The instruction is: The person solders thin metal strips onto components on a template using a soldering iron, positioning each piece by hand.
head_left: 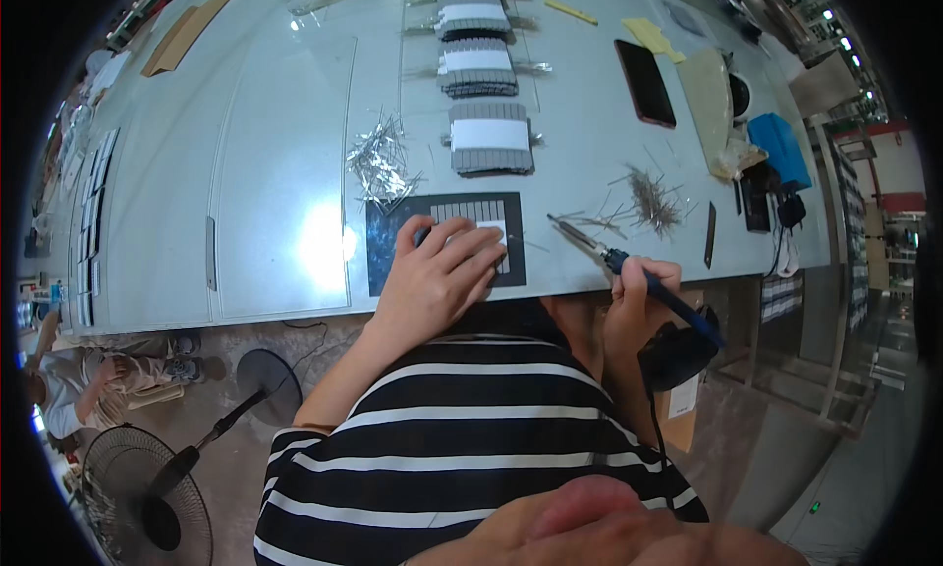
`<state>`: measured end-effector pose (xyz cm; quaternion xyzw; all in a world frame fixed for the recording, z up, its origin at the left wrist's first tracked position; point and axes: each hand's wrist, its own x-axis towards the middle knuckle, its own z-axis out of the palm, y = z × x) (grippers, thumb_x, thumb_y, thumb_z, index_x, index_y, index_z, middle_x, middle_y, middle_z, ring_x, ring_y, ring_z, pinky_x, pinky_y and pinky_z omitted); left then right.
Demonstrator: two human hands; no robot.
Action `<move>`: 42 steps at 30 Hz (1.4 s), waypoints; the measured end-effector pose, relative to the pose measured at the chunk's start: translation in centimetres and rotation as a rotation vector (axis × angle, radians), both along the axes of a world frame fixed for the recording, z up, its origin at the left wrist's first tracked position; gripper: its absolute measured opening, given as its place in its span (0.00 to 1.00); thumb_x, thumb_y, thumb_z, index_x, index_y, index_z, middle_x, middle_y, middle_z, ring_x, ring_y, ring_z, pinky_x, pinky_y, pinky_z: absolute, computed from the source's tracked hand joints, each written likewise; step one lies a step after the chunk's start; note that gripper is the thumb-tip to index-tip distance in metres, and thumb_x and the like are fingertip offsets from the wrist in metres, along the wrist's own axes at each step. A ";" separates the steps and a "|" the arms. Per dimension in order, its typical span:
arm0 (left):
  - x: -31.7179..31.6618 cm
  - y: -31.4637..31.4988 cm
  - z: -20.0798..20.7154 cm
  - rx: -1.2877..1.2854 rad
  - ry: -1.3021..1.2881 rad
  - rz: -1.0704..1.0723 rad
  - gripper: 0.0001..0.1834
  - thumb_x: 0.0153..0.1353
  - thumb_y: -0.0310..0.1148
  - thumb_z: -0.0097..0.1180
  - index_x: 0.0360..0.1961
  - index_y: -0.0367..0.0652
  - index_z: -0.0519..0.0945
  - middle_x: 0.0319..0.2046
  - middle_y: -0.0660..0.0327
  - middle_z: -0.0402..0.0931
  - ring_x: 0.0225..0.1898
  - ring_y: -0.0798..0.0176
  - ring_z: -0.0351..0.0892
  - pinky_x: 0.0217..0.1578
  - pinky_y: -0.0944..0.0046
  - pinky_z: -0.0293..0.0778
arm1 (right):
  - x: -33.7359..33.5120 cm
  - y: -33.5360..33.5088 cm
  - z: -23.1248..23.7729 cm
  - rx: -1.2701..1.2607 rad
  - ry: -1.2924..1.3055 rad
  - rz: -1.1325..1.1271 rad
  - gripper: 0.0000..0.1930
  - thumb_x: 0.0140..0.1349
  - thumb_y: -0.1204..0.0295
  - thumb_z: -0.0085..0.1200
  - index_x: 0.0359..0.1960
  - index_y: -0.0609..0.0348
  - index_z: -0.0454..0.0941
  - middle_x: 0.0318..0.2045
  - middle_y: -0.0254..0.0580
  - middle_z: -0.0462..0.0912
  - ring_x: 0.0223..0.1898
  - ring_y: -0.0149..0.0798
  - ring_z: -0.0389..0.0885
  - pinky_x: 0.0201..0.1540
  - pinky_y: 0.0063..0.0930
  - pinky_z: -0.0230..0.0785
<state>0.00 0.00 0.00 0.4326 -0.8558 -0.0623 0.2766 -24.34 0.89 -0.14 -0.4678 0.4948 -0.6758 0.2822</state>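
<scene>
Hands [439,269] [638,296] sit apart by the table edge [275,310], open room leftward.

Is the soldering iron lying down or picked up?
Picked up: the right hand grips the soldering iron by its blue handle, metal tip pointing forward.

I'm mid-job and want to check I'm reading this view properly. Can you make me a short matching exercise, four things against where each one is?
Things:
1. Phone
2. Blue-handled tool
3. Blue box
4. Dark board

Places:
A. Beneath a grey slatted panel that the left hand covers in part
B. Farther right than the phone
C. Next to the yellow sheet
D. Held in the right hand

Pairs: 1-C, 2-D, 3-B, 4-A
</scene>
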 end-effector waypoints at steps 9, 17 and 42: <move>-0.1 -0.1 0.5 -0.015 0.003 -0.009 0.16 0.59 0.31 0.61 0.50 0.48 0.82 0.54 0.68 0.77 0.57 0.60 0.73 0.59 0.52 0.57 | 2.3 1.3 2.0 0.012 0.028 -0.137 0.08 0.60 0.77 0.56 0.31 0.60 0.67 0.18 0.35 0.71 0.16 0.22 0.62 0.18 0.16 0.53; -0.2 0.4 0.6 -0.002 0.027 -0.002 0.16 0.57 0.30 0.64 0.48 0.47 0.83 0.54 0.68 0.78 0.57 0.60 0.74 0.60 0.51 0.58 | 3.9 1.2 2.5 -0.050 0.036 0.007 0.08 0.58 0.80 0.55 0.30 0.60 0.67 0.20 0.34 0.71 0.18 0.21 0.62 0.19 0.15 0.53; -0.1 0.6 1.1 0.026 0.014 0.000 0.19 0.55 0.30 0.65 0.49 0.47 0.82 0.55 0.67 0.78 0.56 0.59 0.74 0.59 0.51 0.58 | 3.5 -0.8 3.7 0.141 0.019 0.037 0.10 0.58 0.76 0.61 0.29 0.61 0.70 0.22 0.33 0.73 0.22 0.22 0.68 0.24 0.15 0.62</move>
